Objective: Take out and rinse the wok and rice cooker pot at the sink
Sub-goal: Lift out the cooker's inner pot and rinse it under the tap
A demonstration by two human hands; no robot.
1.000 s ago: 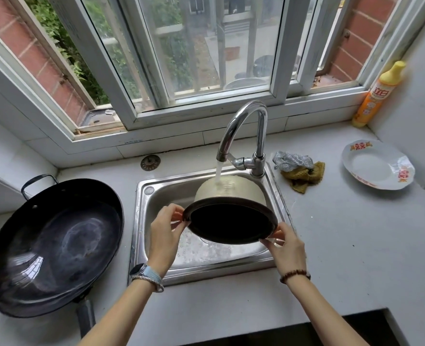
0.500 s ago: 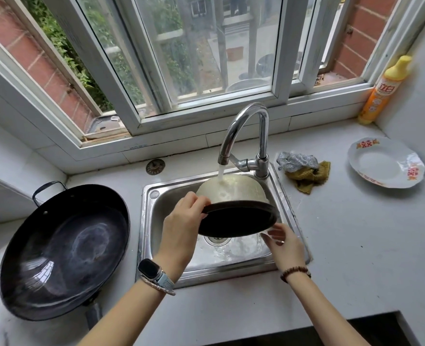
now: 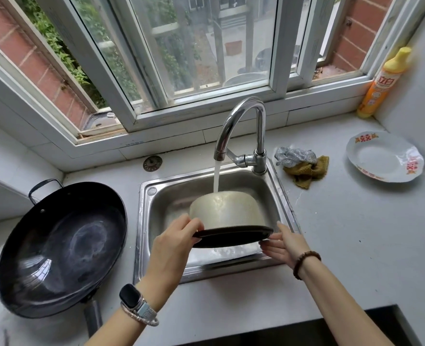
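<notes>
The pot [image 3: 226,211] hung upside down over the sink [image 3: 141,221] under the running tap [image 3: 241,116], left hand [image 3: 174,245] curled round its rim, right hand [image 3: 281,243] propping it on nearly straight fingers (an outside rinse, I'd judge), turning it over probably next.

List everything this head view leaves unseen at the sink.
All in the head view:
- Inside of the rice cooker pot: mouth faces down, only its dark rim shows.
- Sink drain: hidden behind the pot.
- Bottle label's small print: too small to read.
- Dark surface by the person: cut off by the bottom edge.
</notes>
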